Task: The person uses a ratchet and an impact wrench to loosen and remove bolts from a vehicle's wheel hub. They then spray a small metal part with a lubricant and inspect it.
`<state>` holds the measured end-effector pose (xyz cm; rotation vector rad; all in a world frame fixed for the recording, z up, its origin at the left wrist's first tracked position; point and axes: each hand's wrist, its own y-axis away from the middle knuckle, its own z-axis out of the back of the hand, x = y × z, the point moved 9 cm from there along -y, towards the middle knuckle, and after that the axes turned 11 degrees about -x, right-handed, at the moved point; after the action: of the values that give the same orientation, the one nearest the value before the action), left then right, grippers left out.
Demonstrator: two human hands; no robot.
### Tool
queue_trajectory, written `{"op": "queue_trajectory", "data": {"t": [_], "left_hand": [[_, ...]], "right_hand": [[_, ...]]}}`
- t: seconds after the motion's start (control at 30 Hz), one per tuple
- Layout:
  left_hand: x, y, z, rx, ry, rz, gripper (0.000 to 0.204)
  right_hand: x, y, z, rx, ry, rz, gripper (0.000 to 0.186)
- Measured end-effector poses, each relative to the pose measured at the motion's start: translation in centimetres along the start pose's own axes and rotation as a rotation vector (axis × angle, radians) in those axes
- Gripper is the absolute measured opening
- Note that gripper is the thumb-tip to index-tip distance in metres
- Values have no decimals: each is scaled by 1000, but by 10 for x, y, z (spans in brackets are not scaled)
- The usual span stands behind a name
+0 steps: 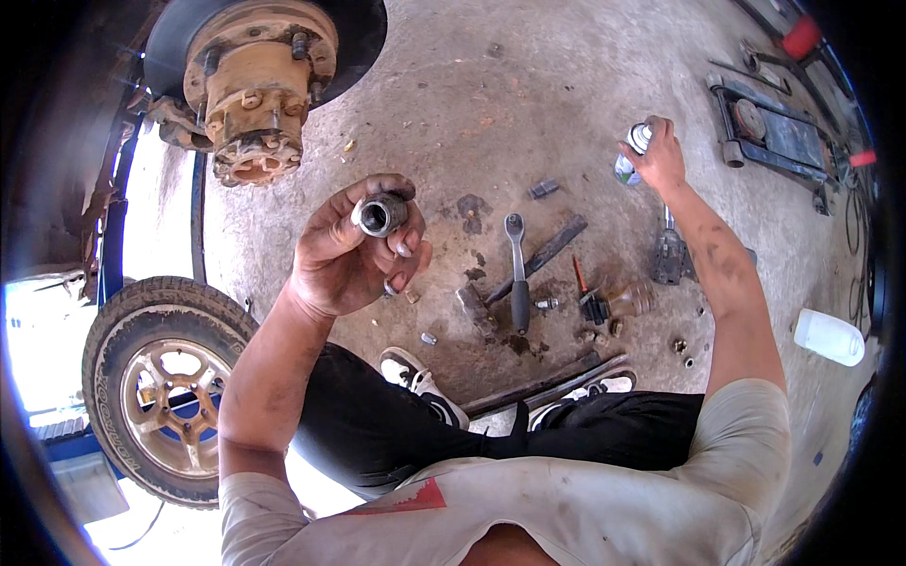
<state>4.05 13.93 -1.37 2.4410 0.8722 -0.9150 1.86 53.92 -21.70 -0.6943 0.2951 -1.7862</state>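
My left hand (342, 259) is raised in front of me, its fingers and thumb closed around a short hollow metal cylinder (380, 219). The dark open end of that cylinder faces up at me, and the fingers are smeared with grease. Out to the right, my right hand (664, 162) grips a spray can (626, 171) near its white top. Above and left of my left hand is a rusty wheel hub (255, 90) with studs, in front of a dark disc (363, 42). A ratchet (518, 274) with a dark handle lies on the floor between my hands.
Beside the ratchet lie a hammer (477, 311), an orange-shafted screwdriver (579, 275) and several loose metal parts. A wheel with a tyre (175, 406) is at my left. A floor jack (774, 132) and a white plastic container (829, 337) are at the right. Long bars (547, 382) lie near my shoes.
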Motion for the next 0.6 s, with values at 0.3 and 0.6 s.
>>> {"op": "queue_trajectory", "data": {"t": [0.3, 0.6], "left_hand": [[2, -2, -4, 23, 27, 31, 49], [4, -2, -9, 36, 83, 92, 44]], "right_hand": [[-4, 1, -3, -9, -20, 21, 67], [-4, 1, -4, 32, 1, -40, 67]]}}
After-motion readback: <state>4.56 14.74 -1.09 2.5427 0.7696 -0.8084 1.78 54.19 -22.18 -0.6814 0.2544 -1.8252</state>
